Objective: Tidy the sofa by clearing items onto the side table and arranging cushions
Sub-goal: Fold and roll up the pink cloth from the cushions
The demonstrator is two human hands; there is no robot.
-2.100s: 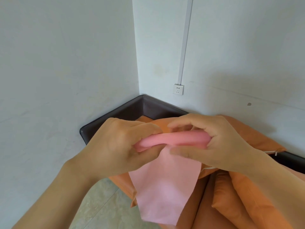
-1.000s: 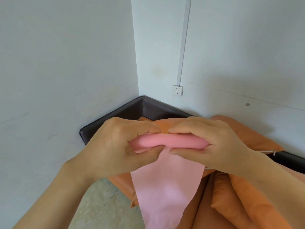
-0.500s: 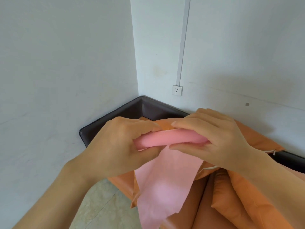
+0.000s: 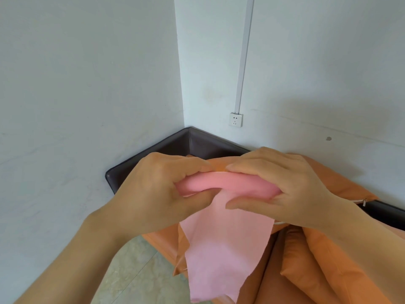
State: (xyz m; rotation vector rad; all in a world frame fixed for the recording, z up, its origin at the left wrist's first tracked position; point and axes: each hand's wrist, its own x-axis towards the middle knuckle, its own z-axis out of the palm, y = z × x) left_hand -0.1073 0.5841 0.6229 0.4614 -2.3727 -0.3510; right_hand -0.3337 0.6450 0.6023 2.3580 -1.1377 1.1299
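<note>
Both hands hold a pink cloth in the air in front of me. Its top is rolled into a thick tube pinched between my left hand and my right hand; the rest hangs down as a flat sheet. Behind and below it lie orange cushions on a dark brown sofa that fills the room's corner. My hands and the cloth hide most of the sofa seat.
White walls meet in a corner behind the sofa. A wall socket with a white cable duct above it sits on the right wall. Pale tiled floor shows at lower left.
The rolled top of the pink cloth has grown slightly thicker and the hanging sheet shorter, as both hands keep turning it. The hands have stayed in the same place.
</note>
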